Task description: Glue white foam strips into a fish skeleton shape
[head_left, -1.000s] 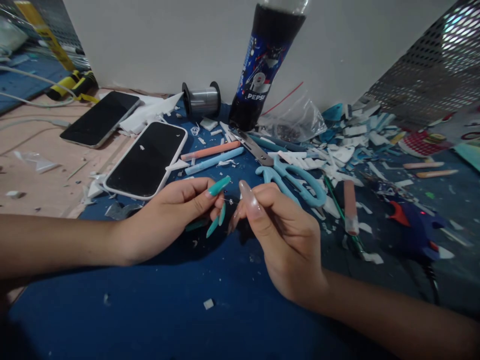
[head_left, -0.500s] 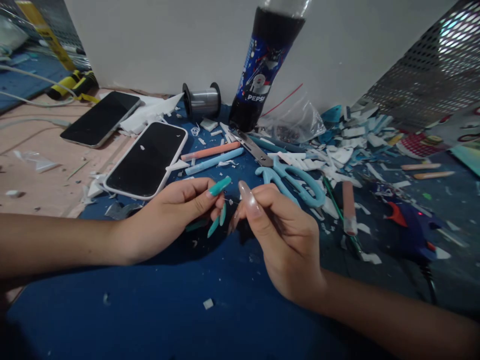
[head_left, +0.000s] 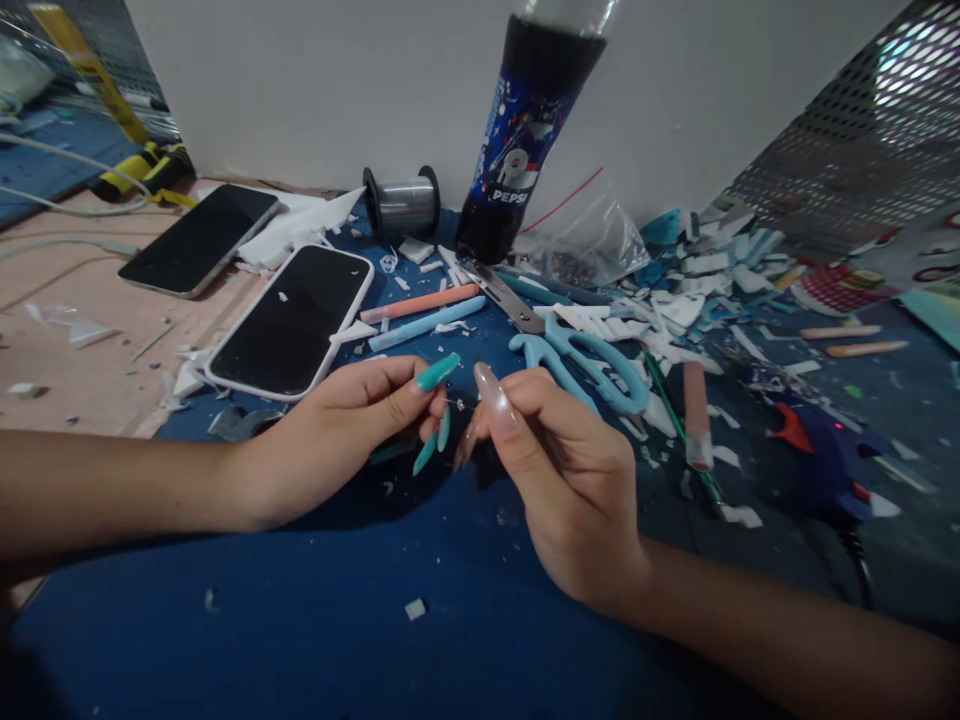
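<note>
My left hand (head_left: 337,435) rests on the blue mat (head_left: 315,620) with its fingers curled in a pinch; its long nails are teal. Facing it fingertip to fingertip, my right hand (head_left: 562,480) is also pinched, its long nails clear. Between the two sets of fingertips runs something thin, like a fine wire or thread (head_left: 459,403), too small to name. Light blue scissors (head_left: 577,350) lie just beyond my right hand.
Two dark phones (head_left: 292,318) (head_left: 201,236) lie at the left. A wire spool (head_left: 403,200) and a Pepsi bottle (head_left: 525,130) stand by the wall. Orange and blue sticks (head_left: 427,310), a plastic bag (head_left: 592,240), scattered white and blue scraps (head_left: 690,290) and a blue glue gun (head_left: 825,450) fill the right.
</note>
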Demonstrator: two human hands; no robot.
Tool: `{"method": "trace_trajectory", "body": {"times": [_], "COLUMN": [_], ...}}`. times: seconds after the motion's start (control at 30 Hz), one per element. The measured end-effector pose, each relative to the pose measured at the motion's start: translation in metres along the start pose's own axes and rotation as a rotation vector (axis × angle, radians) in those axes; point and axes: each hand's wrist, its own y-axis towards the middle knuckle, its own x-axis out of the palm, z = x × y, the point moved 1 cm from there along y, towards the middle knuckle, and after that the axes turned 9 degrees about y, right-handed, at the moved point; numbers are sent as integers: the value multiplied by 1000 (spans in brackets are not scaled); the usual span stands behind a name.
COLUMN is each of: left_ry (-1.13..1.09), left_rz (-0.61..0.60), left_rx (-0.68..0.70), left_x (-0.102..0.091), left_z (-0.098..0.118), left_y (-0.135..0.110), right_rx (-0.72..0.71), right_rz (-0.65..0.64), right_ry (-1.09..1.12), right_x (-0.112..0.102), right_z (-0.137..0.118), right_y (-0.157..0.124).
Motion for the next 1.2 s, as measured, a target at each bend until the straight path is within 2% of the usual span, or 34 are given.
{"method": "trace_trajectory", "body": {"times": [1.2], "left_ry": [30], "left_rz": [11], "left_rx": [0], "left_x": [0], "left_z": [2], "left_y": [-1], "right_rx": [45], "right_rz": [8], "right_ry": [2], "right_x": [0], "right_z": [1], "right_y": [0]}}
